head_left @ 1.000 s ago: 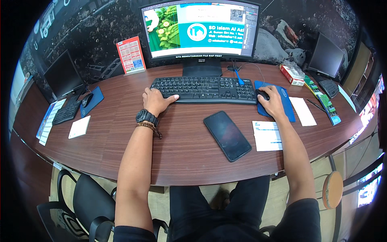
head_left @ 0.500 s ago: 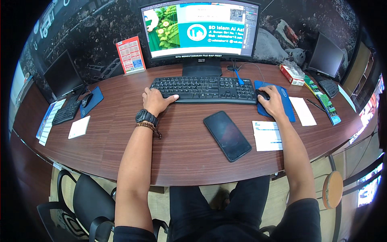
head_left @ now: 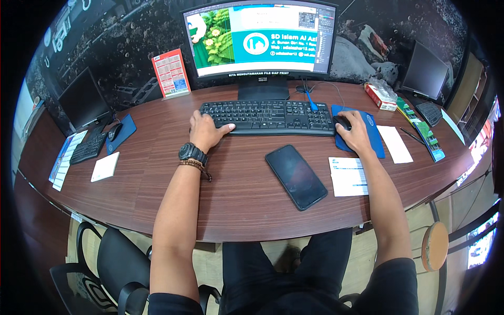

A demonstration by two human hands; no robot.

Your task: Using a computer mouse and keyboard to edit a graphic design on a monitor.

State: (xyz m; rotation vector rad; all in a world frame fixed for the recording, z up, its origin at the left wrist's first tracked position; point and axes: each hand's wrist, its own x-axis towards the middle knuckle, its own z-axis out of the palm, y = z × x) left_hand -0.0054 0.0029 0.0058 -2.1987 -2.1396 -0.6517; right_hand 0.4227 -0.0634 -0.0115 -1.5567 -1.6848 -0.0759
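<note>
The left hand (head_left: 206, 132) rests on the left end of the black computer keyboard (head_left: 270, 116), thumb spread wide from the fingers. The right hand (head_left: 355, 132) wraps over a black computer mouse (head_left: 343, 123) on a blue mouse pad (head_left: 375, 140), just beside the keyboard's right end. Nearer the person, 1 smartphone (head_left: 296, 177) and 1 printed slip (head_left: 347, 177) lie on the desk (head_left: 236, 210).

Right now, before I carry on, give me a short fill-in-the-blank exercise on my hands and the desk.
1. The right hand is on a black ____.
2. The pad beneath that hand is ____ in colour.
3. The left hand is at the left end of the large ____ in front of the monitor.
4. The wristwatch is on the ____ arm.

Missing words: mouse; blue; keyboard; left.
</note>
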